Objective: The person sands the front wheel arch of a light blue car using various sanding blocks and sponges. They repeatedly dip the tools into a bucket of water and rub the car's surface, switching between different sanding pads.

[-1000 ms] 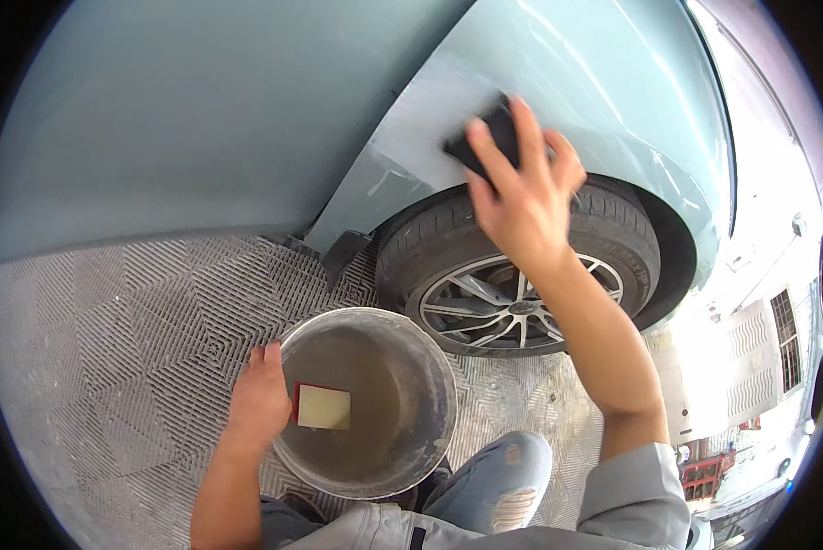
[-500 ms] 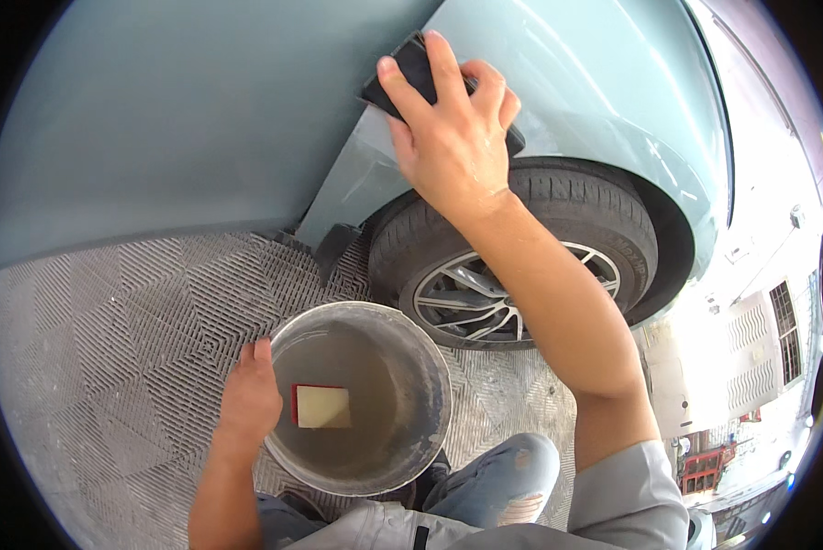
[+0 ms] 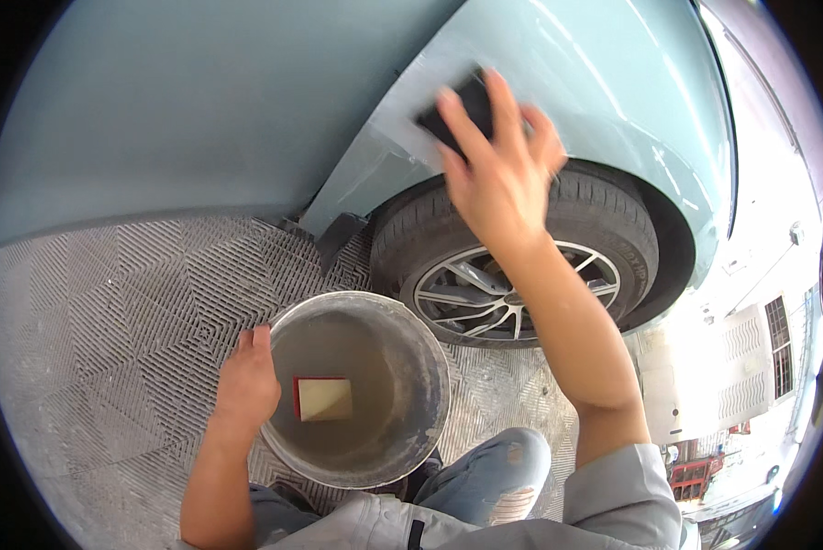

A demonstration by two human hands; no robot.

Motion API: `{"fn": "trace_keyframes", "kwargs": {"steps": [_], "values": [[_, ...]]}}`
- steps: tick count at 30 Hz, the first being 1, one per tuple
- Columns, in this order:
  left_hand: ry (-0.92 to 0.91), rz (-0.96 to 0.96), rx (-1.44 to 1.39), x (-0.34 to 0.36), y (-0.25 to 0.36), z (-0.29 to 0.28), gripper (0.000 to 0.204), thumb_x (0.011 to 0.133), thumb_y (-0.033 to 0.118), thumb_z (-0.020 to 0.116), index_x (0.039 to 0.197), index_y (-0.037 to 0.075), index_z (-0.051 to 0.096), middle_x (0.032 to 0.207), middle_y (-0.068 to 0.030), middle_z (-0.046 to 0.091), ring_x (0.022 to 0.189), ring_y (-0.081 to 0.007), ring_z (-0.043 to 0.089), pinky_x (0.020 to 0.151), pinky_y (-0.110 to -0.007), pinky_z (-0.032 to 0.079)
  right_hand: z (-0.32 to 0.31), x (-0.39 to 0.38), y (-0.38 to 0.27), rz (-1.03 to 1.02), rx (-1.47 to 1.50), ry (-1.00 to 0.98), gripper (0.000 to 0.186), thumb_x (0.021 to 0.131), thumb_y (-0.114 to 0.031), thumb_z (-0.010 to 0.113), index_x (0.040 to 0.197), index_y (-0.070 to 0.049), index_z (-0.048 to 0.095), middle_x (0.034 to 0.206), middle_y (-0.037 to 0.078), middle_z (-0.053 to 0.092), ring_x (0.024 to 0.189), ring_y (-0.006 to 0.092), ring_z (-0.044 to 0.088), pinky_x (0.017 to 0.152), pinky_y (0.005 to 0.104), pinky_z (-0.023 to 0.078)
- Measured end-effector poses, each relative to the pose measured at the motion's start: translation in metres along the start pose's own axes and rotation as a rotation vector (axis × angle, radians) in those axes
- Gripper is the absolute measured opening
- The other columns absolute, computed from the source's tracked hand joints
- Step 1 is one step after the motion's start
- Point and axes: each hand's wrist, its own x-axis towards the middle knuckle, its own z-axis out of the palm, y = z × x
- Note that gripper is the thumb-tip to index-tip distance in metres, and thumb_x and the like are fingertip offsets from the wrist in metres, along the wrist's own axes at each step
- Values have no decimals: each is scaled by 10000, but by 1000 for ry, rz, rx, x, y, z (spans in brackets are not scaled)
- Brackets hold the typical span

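- Black block (image 3: 474,108): lies against the dull grey patch (image 3: 409,108) on the pale blue fender (image 3: 604,101), above the wheel arch; its outline is blurred, so how flatly it sits is hard to judge.
- Right hand (image 3: 505,179): grasping the block from above, fingers spread over its back.
- Change: half a second ago the block was higher, up at the door edge; it is now back down toward the tire (image 3: 395,240). Inference: a back-and-forth rubbing stroke, the work on the patch being mid-course.
- Door (image 3: 200,119): just beside the patch, across the panel gap.
- Bucket (image 3: 422,394): below the wheel, holding murky liquid; a yellow-and-red pad (image 3: 324,401) sits in it, in much the same spot as before.
- Left hand (image 3: 248,376): fingers hooked on the bucket's near-left rim, gripping it.
- Floor (image 3: 127,321): ribbed grey tiles underneath.
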Motion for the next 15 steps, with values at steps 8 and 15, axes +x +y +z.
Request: {"fn": "trace_keyframes", "kwargs": {"steps": [8, 15], "values": [[-22, -37, -13, 0, 2, -2, 430, 772, -67, 504, 1196, -39, 435, 1068, -262, 545, 948, -435, 583, 824, -484, 490, 16, 7, -17, -137, 48, 47, 529, 704, -178, 758, 1208, -270, 628, 1423, 92, 416, 1095, 363, 438, 938, 493, 352], [40, 10, 0, 0, 0, -1, 434, 773, -68, 509, 1203, -43, 455, 1074, -268, 563, 938, -446, 584, 826, -498, 481, 17, -14, -7, -45, -7, -37, 458, 703, -175, 719, 1147, -255, 644, 1382, 72, 445, 1063, 328, 445, 878, 467, 371]]}}
